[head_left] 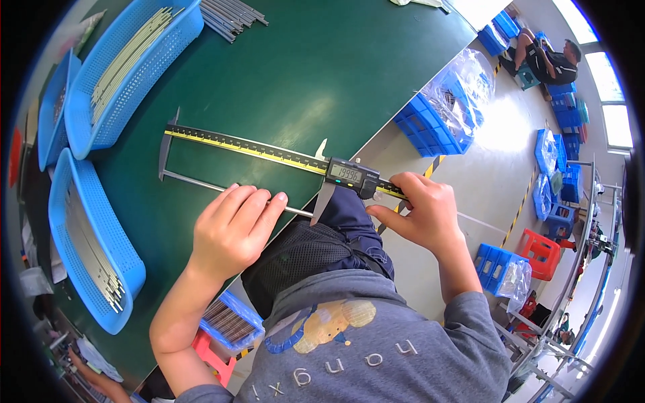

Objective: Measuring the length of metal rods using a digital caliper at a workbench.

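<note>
1. Your left hand (pixel 232 232) lies fingers-down over the thin metal rod (pixel 195 183), pressing it against the green table (pixel 322 74); fingers close together, not wrapped round it.
2. Your right hand (pixel 423 211) pinches the far end of the long digital caliper (pixel 269 153), thumb just beside the display slider (pixel 349 176).
3. The rod sits between the caliper's two long jaws, running along below the yellow-edged beam, near the table's front edge.
4. Risk: the rod looks slightly angled to the beam; if it tilts, the reading likely comes out long.
5. Risk: pushing the slider too hard could bow the thin rod or skid it from under your left fingers.
6. Risk: the slider end overhangs the table edge; loosen your pinch and the caliper could tip off.
7. Blue baskets (pixel 127 67) of rods sit to your left, well apart.
</note>
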Demonstrator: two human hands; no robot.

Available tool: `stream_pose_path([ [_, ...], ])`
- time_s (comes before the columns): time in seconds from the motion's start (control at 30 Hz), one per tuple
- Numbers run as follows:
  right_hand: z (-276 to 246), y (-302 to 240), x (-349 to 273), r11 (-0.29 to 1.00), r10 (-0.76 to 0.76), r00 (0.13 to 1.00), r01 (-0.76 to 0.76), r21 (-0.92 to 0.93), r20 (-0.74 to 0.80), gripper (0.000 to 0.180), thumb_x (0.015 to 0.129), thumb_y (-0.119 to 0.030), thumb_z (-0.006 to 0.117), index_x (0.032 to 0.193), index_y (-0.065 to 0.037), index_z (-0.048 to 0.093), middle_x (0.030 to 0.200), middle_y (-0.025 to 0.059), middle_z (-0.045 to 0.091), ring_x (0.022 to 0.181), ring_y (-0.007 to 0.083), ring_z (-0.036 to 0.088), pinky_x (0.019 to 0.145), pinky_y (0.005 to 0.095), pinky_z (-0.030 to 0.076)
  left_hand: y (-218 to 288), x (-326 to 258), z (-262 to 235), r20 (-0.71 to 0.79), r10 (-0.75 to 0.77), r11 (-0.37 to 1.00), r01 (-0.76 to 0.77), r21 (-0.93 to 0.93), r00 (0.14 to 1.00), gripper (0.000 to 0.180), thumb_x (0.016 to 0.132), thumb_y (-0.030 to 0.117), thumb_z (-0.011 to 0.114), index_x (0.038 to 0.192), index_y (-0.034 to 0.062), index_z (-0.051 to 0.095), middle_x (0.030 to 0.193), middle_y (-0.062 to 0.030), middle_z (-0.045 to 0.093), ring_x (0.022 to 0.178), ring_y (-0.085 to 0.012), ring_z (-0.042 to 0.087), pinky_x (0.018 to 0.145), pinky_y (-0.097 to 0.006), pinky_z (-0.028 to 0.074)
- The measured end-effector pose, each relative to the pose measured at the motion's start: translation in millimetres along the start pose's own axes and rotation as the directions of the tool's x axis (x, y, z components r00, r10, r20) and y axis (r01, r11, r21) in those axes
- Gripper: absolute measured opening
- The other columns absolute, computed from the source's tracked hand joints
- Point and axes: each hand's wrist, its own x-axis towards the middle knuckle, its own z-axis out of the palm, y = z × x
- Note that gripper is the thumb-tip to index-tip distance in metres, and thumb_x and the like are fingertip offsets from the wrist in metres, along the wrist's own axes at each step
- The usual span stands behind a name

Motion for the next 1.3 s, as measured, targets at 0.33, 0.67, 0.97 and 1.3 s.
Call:
stream_pose_path([
  [0.33,0,-1,1,0.999,-0.012,1.0,0.01,-0.047,-0.027,0.036,0.065,-0.033,0.08,0.076,-0.006,0.06,0.059,0.0048,0.055,0.046,0.0175,0.054,0.044,0.0276,0.041,0,-1,1,0.004,0.006,1.0,-0.006,0.001,1.0,0.024,0.067,0.009,0.063,0.09,0.0068,0.068,0.083,-0.0039,0.06,0.078,-0.0195,0.059,0.071,-0.034,0.053],
  [0.67,3,0,4,0.997,-0.078,0.994,0.078,-0.001,-0.071,0.028,0.068,-0.023,0.077,0.079,-0.005,0.059,0.061,0.0057,0.055,0.046,0.0172,0.053,0.044,0.0283,0.041,-5,-2,-1,-0.019,-0.039,0.999,0.038,-0.039,0.999,0.02,0.068,0.008,0.063,0.088,0.0039,0.066,0.085,-0.0053,0.06,0.082,-0.0204,0.061,0.073,-0.033,0.054],
  [0.97,-7,2,-7,0.999,-0.017,1.0,0.017,0.052,-0.006,0.024,0.068,-0.013,0.073,0.085,-0.002,0.059,0.068,0.0087,0.058,0.049,0.0183,0.055,0.046,0.0283,0.043,3,0,9,-0.066,-0.07,0.992,0.063,-0.106,0.995,0.015,0.067,0.009,0.063,0.081,0.0045,0.064,0.085,-0.0045,0.058,0.087,-0.0202,0.058,0.078,-0.035,0.053],
  [1.3,-8,-3,-2,0.999,-0.007,1.0,0.007,0.037,0.016,0.024,0.073,-0.019,0.073,0.085,-0.003,0.059,0.067,0.0077,0.058,0.049,0.0195,0.056,0.046,0.0292,0.043,-2,-1,7,-0.098,-0.056,0.995,0.047,-0.084,0.994,0.008,0.07,0.009,0.066,0.076,0.0043,0.064,0.082,-0.0039,0.059,0.082,-0.0195,0.059,0.075,-0.034,0.054],
])
